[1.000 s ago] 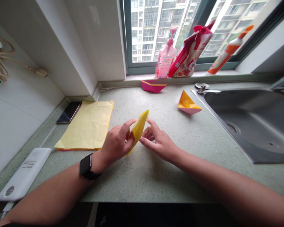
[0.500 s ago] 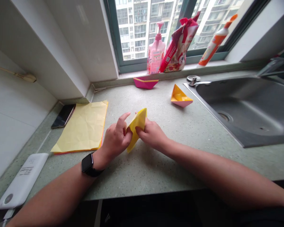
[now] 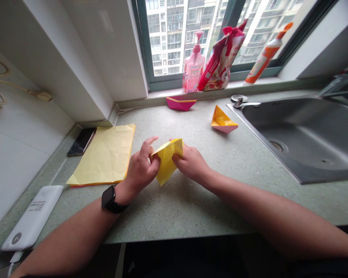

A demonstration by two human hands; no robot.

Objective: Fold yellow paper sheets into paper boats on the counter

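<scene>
Pinching folded yellow paper (image 3: 166,166) in left hand (image 3: 142,164) and right hand (image 3: 193,165), turned wider into view than a moment ago; seemingly still mid-shaping.

There are two hands (image 3: 141,165) (image 3: 193,165), two boats (image 3: 181,104) (image 3: 224,126) — two bottles (image 3: 193,73) (image 3: 263,60).

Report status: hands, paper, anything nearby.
Left hand, right hand: both gripping folded yellow paper. Magenta boat, orange-pink boat farther back, touching neither hand.
</scene>
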